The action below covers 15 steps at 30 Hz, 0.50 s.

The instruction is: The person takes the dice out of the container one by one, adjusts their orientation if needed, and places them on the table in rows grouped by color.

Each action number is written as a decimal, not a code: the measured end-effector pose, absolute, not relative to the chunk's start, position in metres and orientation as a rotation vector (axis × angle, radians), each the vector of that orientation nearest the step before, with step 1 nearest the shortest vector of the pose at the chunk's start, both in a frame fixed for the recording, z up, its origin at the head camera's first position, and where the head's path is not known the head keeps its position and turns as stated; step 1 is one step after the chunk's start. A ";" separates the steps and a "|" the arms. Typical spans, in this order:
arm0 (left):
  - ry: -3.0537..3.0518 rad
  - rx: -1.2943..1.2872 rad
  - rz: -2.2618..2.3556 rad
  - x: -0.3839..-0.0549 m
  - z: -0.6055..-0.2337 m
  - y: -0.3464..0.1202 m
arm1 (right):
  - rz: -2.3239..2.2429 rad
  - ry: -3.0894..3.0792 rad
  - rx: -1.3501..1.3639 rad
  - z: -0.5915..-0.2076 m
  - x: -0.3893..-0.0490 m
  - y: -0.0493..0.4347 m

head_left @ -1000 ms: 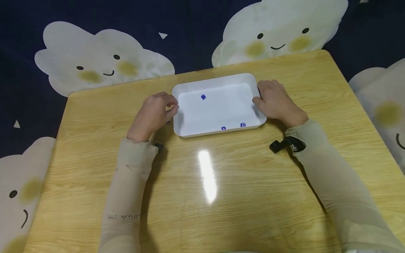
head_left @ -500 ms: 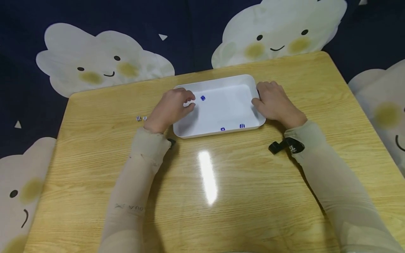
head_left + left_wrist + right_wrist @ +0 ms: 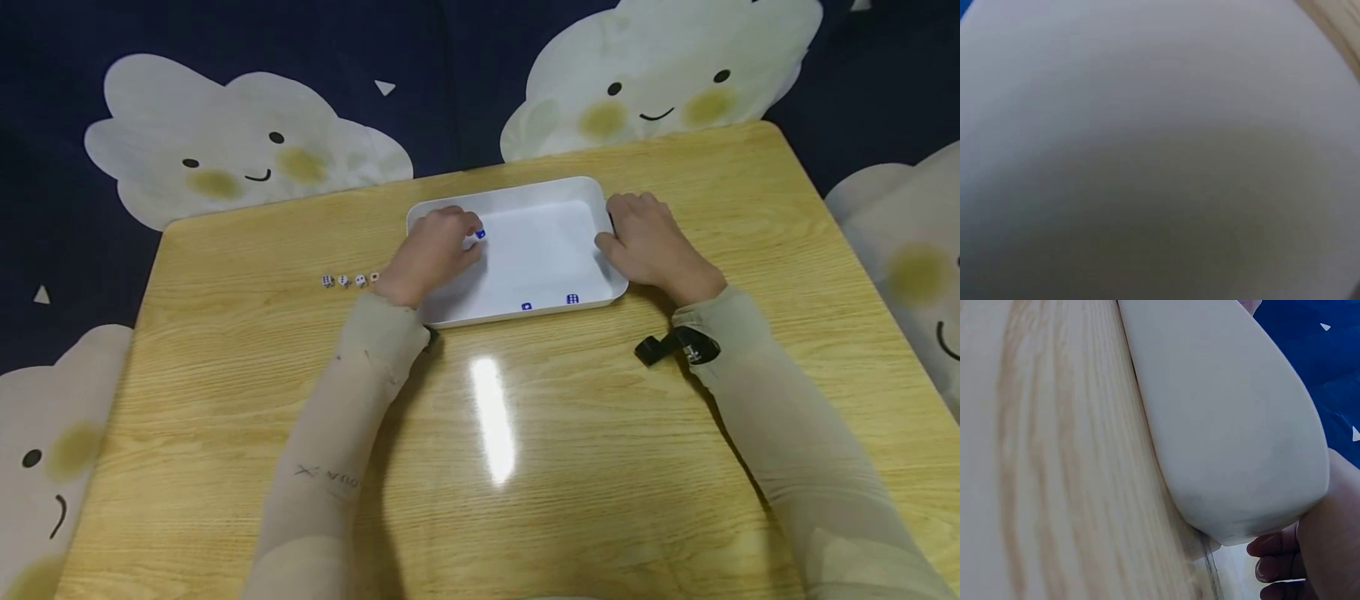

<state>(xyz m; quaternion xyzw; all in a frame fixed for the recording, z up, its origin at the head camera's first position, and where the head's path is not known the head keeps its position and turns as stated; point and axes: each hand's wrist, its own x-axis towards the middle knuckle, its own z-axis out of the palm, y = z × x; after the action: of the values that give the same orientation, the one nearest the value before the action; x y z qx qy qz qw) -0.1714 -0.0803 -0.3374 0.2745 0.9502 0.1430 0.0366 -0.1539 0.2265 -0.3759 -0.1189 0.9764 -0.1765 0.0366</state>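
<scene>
My left hand point(image 3: 438, 254) reaches over the left part of a white tray point(image 3: 540, 193). Its thumb and fingertips stand apart, close beside a blue die point(image 3: 481, 234); whether they touch it I cannot tell. Two more blue dice, one point(image 3: 527, 307) left of the other point(image 3: 572, 298), lie along the tray's near side. My right hand point(image 3: 651, 246) grips the tray's right end, thumb over the rim. In the right wrist view, fingers of the right hand point(image 3: 1338, 531) curl below the tray's end point(image 3: 1229, 425). Blurred tray surface point(image 3: 1160, 81) fills the left wrist view.
Several white dice, among them one with a red dot point(image 3: 375, 277), stand in a row on the wooden table point(image 3: 570, 433) left of the tray. A dark curtain with cloud prints point(image 3: 247, 150) hangs behind the table's far edge.
My left hand has moved rightward from the tray's left edge to the blue die inside. The row of white dice has come into view behind it. My right hand stays on the tray.
</scene>
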 end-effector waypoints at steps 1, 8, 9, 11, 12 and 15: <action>2.921 0.845 0.427 -0.172 -0.339 -0.079 | -0.543 2.996 -0.362 -0.376 -0.154 0.226; 2.949 0.820 0.358 -0.173 -0.345 -0.071 | -0.556 3.003 -0.370 -0.378 -0.154 0.226; 2.951 0.809 0.356 -0.174 -0.346 -0.070 | -0.557 3.003 -0.372 -0.378 -0.154 0.226; 2.954 0.796 0.363 -0.174 -0.348 -0.070 | -0.560 3.000 -0.368 -0.378 -0.154 0.226; 2.952 0.790 0.364 -0.174 -0.349 -0.070 | -0.560 2.997 -0.365 -0.378 -0.154 0.226; 2.948 0.790 0.372 -0.175 -0.352 -0.069 | -0.554 2.990 -0.359 -0.378 -0.154 0.225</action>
<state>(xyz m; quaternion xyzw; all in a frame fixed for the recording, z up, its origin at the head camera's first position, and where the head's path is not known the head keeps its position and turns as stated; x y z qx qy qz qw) -0.1753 -0.0687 -0.3519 0.2569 0.9583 0.1210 0.0332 -0.1538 0.2254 -0.3777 -0.1172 0.9757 -0.1807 0.0397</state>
